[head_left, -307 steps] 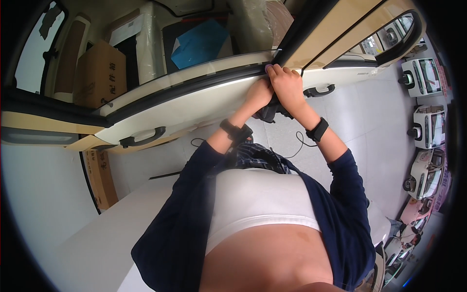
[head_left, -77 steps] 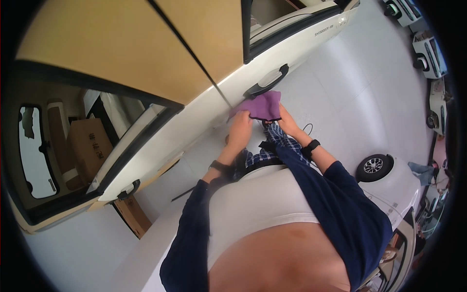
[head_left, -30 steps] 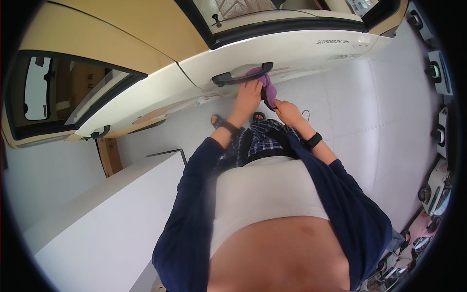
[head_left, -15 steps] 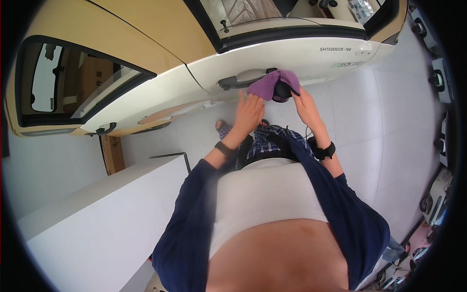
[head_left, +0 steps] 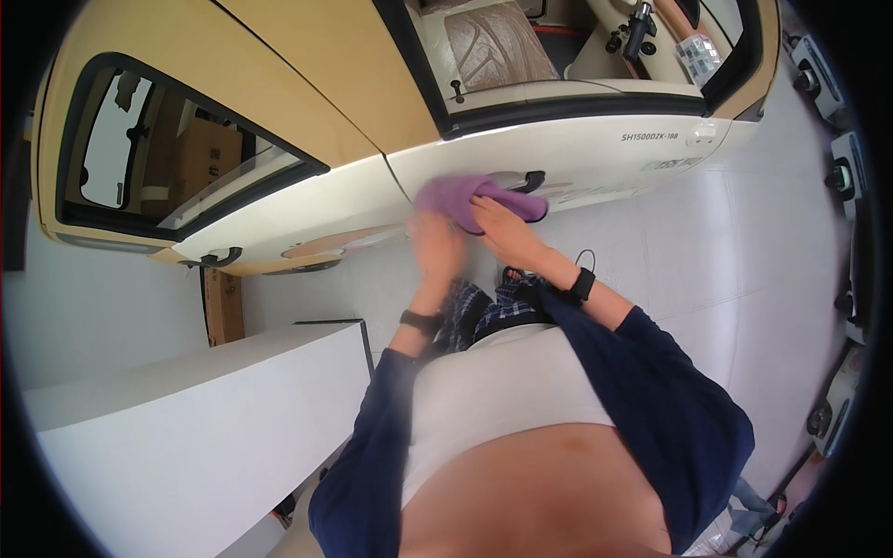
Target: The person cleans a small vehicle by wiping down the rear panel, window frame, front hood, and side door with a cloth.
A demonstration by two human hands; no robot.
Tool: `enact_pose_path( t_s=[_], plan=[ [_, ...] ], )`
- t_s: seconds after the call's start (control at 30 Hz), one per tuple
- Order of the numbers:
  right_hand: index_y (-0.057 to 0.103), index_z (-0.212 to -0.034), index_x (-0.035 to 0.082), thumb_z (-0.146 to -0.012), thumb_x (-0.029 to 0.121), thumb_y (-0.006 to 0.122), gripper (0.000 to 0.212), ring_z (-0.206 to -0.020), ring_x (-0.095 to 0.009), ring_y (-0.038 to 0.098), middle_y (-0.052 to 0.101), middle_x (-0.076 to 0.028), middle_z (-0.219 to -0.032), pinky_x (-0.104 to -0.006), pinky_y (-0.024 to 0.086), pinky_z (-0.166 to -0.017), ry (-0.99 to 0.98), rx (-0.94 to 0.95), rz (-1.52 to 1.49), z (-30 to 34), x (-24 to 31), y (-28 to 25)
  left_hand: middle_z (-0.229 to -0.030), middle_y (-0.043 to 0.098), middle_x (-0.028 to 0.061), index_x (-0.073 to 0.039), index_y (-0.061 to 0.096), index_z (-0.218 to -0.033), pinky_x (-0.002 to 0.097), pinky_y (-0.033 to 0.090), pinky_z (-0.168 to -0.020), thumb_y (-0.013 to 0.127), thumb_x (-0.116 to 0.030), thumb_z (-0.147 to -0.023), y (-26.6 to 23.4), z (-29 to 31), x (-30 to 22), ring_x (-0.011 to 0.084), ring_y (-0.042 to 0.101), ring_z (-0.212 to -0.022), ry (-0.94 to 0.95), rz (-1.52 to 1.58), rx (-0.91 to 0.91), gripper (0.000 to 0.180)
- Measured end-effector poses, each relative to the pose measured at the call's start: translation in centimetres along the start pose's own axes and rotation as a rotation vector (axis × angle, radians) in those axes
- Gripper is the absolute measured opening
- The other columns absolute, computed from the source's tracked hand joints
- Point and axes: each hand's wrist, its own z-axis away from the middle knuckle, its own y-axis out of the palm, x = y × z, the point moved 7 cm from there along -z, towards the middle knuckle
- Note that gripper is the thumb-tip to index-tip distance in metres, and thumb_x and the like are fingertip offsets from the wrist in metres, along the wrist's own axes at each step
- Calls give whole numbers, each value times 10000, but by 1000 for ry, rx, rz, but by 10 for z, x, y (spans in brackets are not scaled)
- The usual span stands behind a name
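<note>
A purple cloth (head_left: 456,197) is bunched against the cream-white side of the vehicle door (head_left: 595,153). My right hand (head_left: 507,232) grips it from the right, fingers pressed into its folds. At the cloth's lower left edge is my left hand (head_left: 437,246), smeared by motion, so its fingers cannot be made out. The cloth covers most of the black door handle (head_left: 534,180); only its right end shows. Both wrists carry black bands.
Above the door is an open front window (head_left: 577,107), with a plastic-covered seat (head_left: 502,46) inside. A rear window (head_left: 153,153) and a second handle (head_left: 219,255) lie to the left. A white cabinet (head_left: 205,400) stands at my left. Several small vehicles line the far right.
Both hands and the purple cloth have moved left along the door, over the handle. The black rounded thing seen by my right hand earlier no longer shows. My view has shifted slightly.
</note>
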Motion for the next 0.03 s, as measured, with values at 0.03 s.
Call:
enact_pose_path(
  t_s=[0.03],
  plan=[
    [489, -1148, 20, -754, 134, 544, 414, -1156, -389, 383, 430, -237, -1224, -413, 315, -980, -9, -58, 39, -4, 4, -5, -1070, 526, 152, -19, 527, -1068, 528, 141, -1048, 588, -276, -723, 0, -5, -3, 289, 399, -1174, 1, 4, -12, 435]
  ],
)
